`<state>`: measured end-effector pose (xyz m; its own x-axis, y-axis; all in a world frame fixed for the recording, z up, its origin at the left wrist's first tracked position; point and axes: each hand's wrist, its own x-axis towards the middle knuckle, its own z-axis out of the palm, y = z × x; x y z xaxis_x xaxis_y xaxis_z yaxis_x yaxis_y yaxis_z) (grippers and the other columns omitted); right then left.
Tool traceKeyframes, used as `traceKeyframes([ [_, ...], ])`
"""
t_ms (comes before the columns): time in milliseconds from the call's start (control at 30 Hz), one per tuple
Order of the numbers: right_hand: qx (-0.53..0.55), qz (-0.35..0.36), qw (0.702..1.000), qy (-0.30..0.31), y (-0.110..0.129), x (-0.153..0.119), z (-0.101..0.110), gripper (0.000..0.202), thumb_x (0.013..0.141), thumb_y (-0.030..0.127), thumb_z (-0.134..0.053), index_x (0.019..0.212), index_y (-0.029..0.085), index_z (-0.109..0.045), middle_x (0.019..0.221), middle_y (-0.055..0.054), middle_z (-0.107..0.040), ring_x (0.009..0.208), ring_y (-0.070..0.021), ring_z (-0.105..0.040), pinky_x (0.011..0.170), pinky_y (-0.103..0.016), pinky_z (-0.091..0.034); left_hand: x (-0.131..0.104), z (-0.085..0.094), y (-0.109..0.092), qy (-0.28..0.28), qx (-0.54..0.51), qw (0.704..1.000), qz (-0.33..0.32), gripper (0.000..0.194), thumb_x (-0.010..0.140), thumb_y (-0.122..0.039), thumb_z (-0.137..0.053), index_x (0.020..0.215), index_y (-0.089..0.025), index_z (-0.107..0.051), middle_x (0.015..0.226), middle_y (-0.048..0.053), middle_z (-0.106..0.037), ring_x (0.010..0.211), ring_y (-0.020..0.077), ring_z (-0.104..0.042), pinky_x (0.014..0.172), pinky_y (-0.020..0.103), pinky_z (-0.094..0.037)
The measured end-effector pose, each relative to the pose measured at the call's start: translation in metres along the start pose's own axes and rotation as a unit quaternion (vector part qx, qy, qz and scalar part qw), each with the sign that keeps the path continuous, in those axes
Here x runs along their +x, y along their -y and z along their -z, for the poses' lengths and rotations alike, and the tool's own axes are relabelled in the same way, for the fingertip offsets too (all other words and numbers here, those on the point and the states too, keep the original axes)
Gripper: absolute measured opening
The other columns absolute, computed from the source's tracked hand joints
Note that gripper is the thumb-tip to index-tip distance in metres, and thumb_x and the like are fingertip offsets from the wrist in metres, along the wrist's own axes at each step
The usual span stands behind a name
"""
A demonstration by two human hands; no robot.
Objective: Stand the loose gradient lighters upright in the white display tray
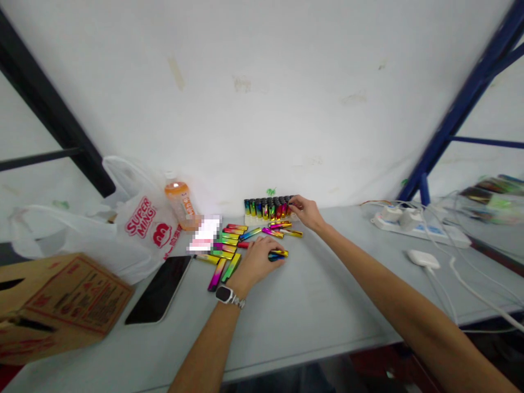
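Small shiny tubes in rainbow gradients stand upright in rows in a white rack (254, 220) against the wall, their black tops upward. At the rack's right end, my right hand (308, 212) pinches the top of one standing tube (290, 203), partly hidden by the fingers. My left hand (258, 258) lies low over the table, its fingers closed around a yellow-and-blue tube (279, 255); whether it grips more than one I cannot tell. Loose tubes (231, 267) in pink, yellow, green and blue lie left of that hand, and several more (273, 233) lie in front of the rack.
A phone (160, 289), a cardboard box (77, 300), a white plastic bag (141, 240) and an orange drink bottle (180, 202) occupy the left side. On the right are a power strip (426, 232), a white charger (423, 259) and loose cables. The table's front edge runs below.
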<state>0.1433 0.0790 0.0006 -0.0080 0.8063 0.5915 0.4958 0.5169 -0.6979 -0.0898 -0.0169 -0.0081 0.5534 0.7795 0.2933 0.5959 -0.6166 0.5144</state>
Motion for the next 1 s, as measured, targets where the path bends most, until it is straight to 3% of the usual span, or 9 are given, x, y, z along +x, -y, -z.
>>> traceKeyframes([
  [367,-0.040,0.004,0.996,0.081,-0.012,0.018,0.011,0.014,0.079,0.023,-0.062,0.089,0.019,-0.071,0.074,0.001,-0.067,0.069,-0.0166,-0.059,0.072,-0.031,-0.046,0.000,0.002,-0.002,0.010,-0.001,1.000,0.011,0.023,0.074,-0.026,-0.078,0.097,-0.027,-0.075,0.108,0.003,-0.070,0.109,0.0284,-0.058,0.095,0.041,-0.043],
  [567,-0.144,0.008,0.988,0.054,-0.011,0.013,0.007,0.026,0.080,0.016,-0.064,0.104,0.015,-0.076,0.102,-0.009,-0.057,0.088,-0.0197,-0.060,0.091,-0.036,-0.048,0.001,0.000,-0.001,0.002,-0.004,1.000,0.006,0.024,0.074,-0.026,-0.079,0.097,-0.026,-0.074,0.108,0.005,-0.070,0.107,0.0281,-0.059,0.096,0.042,-0.043],
  [767,-0.251,-0.018,0.965,0.072,0.000,-0.002,0.006,0.044,0.085,0.020,-0.061,0.129,0.021,-0.066,0.111,-0.011,-0.047,0.101,-0.0227,-0.056,0.099,-0.036,-0.044,-0.001,0.000,-0.001,-0.002,-0.006,1.000,-0.005,0.022,0.076,-0.026,-0.077,0.098,-0.025,-0.073,0.107,0.004,-0.071,0.107,0.0260,-0.059,0.097,0.041,-0.044],
  [900,-0.291,-0.019,0.953,0.082,0.018,-0.027,0.004,0.064,0.086,0.024,-0.058,0.148,0.019,-0.043,0.117,-0.012,-0.048,0.098,-0.0228,-0.056,0.095,-0.036,-0.044,-0.001,0.001,-0.001,0.004,0.004,1.000,-0.002,0.023,0.076,-0.024,-0.077,0.099,-0.025,-0.073,0.109,0.003,-0.070,0.108,0.0248,-0.059,0.097,0.039,-0.045],
  [1000,-0.314,-0.013,0.942,0.115,0.034,-0.051,0.000,0.051,0.085,0.028,-0.058,0.135,0.016,-0.052,0.120,-0.014,-0.052,0.106,-0.0255,-0.054,0.094,-0.036,-0.043,0.000,0.000,0.000,0.003,0.009,1.000,-0.003,0.022,0.076,-0.024,-0.077,0.098,-0.025,-0.073,0.108,0.003,-0.071,0.106,0.0246,-0.060,0.095,0.038,-0.045],
])
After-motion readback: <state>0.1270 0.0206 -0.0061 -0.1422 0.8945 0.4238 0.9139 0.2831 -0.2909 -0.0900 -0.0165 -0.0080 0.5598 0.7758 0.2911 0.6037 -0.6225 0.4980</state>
